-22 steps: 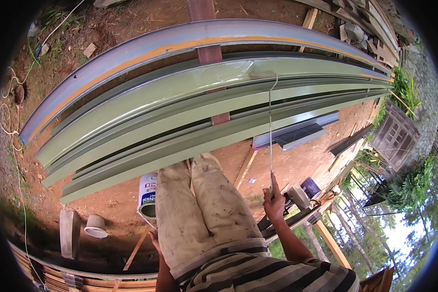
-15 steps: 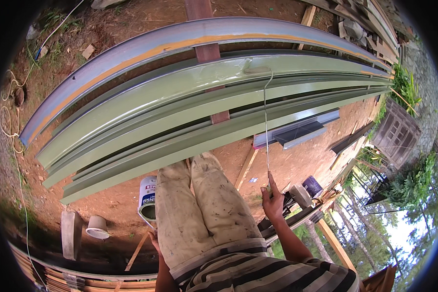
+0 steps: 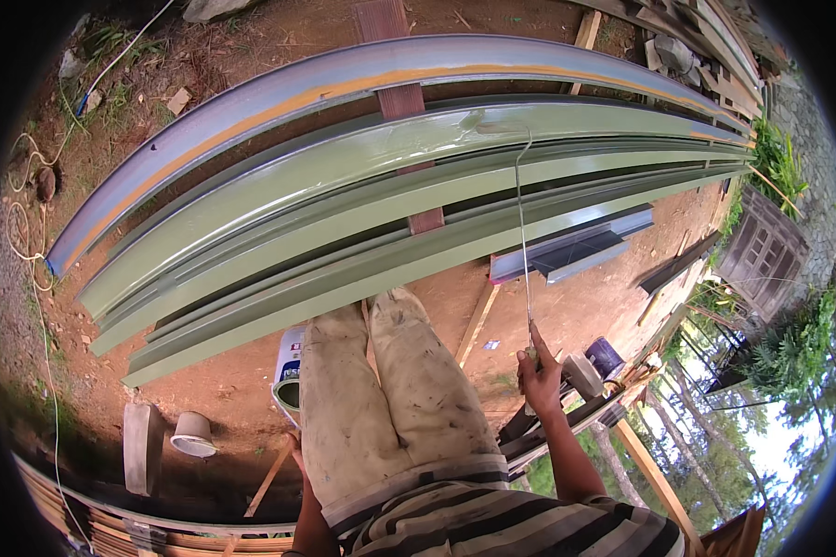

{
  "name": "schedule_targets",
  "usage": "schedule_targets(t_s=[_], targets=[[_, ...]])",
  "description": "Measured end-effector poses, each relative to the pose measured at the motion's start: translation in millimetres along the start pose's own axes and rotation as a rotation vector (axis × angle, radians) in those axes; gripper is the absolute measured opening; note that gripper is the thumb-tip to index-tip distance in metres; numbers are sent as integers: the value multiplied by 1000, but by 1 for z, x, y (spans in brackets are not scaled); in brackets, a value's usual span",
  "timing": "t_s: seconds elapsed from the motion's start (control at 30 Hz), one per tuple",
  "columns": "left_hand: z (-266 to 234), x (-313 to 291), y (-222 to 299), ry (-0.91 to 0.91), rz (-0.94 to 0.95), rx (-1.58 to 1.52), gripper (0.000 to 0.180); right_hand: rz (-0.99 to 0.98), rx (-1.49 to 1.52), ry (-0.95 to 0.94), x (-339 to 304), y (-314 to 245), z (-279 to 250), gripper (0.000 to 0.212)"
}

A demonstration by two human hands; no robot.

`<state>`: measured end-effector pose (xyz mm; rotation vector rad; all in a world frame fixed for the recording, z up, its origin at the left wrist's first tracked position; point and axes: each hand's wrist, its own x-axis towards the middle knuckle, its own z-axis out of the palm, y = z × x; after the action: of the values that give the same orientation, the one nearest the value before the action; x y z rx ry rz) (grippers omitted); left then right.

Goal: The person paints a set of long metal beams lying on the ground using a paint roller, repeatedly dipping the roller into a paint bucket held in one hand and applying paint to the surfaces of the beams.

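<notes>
My right hand [image 3: 541, 376] is closed round the handle of a paint roller [image 3: 523, 218]. Its long thin wire frame reaches forward, and the roller head rests on the broad face of a green-coated metal beam [image 3: 344, 153]. Fresh paint there looks wet and glossy around the roller. Low on the left, my left hand [image 3: 297, 453] is closed at the wire handle of a paint bucket [image 3: 288, 357] beside my leg; my trousers partly hide the fingers and the bucket. Two more green beams [image 3: 362, 278] lie nearer me.
Behind the green beams lies a grey-blue beam with an orange stripe [image 3: 251, 116]. A reddish crosspiece [image 3: 401, 100] runs under the beams. A concrete block [image 3: 142, 446] and a pale pot [image 3: 193, 433] stand at left. Short grey metal pieces [image 3: 581, 249] and a dark bucket [image 3: 606, 357] are at right.
The roller head has shifted slightly to the right along the green beam, and my right hand has moved a little right with it. The whole view has also shifted slightly.
</notes>
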<state>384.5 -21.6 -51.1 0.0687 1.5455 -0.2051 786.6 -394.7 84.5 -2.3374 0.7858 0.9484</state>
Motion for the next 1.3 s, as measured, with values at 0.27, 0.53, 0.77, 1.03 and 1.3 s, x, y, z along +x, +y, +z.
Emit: schedule_targets(t_s=[0.27, 0.53, 0.77, 1.03, 1.3], targets=[[-8, -3, 17, -92, 40, -41, 70, -167, -164, -511, -25, -65, 44, 57], [1, -10, 8, -25, 61, -123, 71, -407, -308, -737, -16, -154, 129, 55], [19, -14, 1, -6, 49, -147, 75, -486, -428, -709, -25, -200, 199, 53], [2, -4, -2, -89, -23, -131, 81, -360, -579, -589, 46, -183, 79, 49], [36, -17, -6, 3, 2, -166, 76, -167, -456, -518, 144, -124, -118, 53]])
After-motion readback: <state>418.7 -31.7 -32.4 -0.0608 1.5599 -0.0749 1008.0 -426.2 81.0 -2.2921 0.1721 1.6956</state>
